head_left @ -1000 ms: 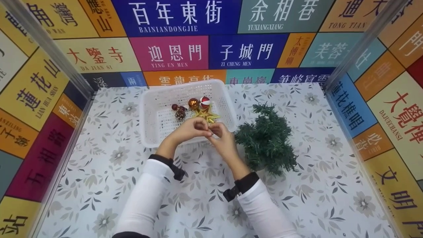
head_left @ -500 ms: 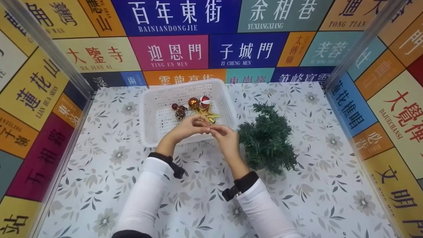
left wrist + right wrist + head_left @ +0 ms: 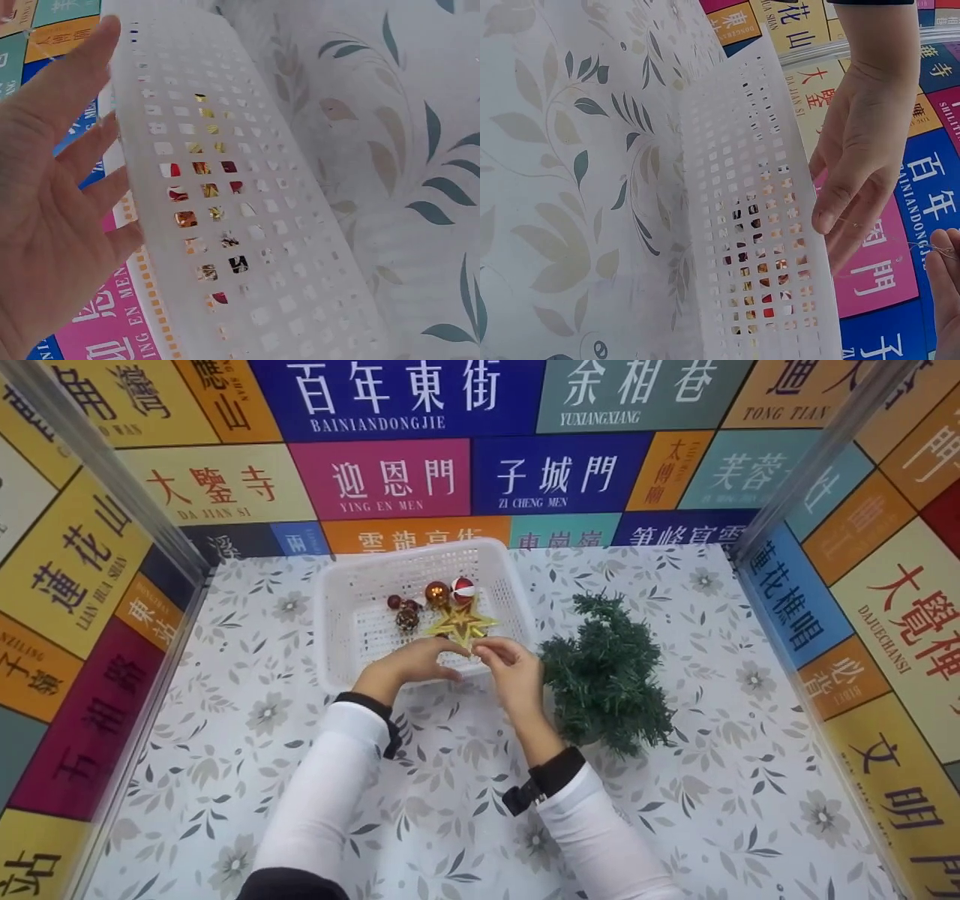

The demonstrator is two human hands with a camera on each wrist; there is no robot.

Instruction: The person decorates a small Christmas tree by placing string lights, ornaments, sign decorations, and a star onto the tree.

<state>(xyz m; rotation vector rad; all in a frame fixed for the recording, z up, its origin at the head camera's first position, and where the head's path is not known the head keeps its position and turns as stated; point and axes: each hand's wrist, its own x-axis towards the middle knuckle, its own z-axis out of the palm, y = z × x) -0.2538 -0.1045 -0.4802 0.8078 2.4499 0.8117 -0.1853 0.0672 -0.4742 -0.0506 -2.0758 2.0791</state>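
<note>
My right hand (image 3: 517, 671) pinches a thin pale thread (image 3: 911, 244) between thumb and forefinger, over the near rim of a white plastic basket (image 3: 324, 630). What the thread is tied to is hard to make out. Beside it, my left hand (image 3: 416, 661) has its thumb and fingers spread apart, touching or just above the same rim; in the left wrist view its fingers (image 3: 94, 157) look nearly straight. A gold star (image 3: 463, 624) lies in the basket, just beyond the fingertips. Behind and left of it are an orange-brown ball (image 3: 437, 594), a red-and-white ball (image 3: 463, 591) and small dark red and brown balls (image 3: 406, 619).
A small green artificial Christmas tree (image 3: 611, 682) stands right of the basket, close to my right hand. The table has a leaf-patterned cover (image 3: 450, 802). Panels with Chinese lettering (image 3: 382, 476) wall the table at the back and sides.
My left hand has drawn apart from the right hand, slightly down and left, its fingers spreading. More of the gold star now shows. The right hand has barely moved.
</note>
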